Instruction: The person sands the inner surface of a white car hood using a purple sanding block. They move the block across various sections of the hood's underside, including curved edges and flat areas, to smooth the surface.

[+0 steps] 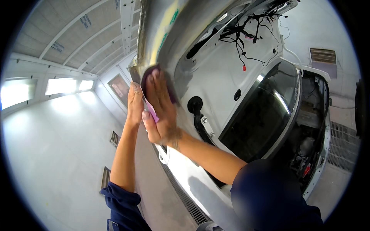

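My right hand [161, 102] lies with its fingers stretched along a sheet of sandpaper [145, 75], dark purple on one side. The sheet's pinkish edge sticks out by my thumb. Beneath it is a grey car body panel [169, 44] with yellow filler [160, 32] and green streaks. My left hand [134, 102] rests at the panel's outer edge, just left of the sandpaper, fingers pointing up along it; part of that hand is hidden. It holds no tool that I can see.
Loose black wiring [243, 34] with a red connector [244, 68] hangs over the white bodywork [219, 82]. Further right are a dark car window [266, 111] and an exposed engine bay [306, 142]. Floor grating [341, 146] runs along the right; white booth walls [61, 154] stand left.
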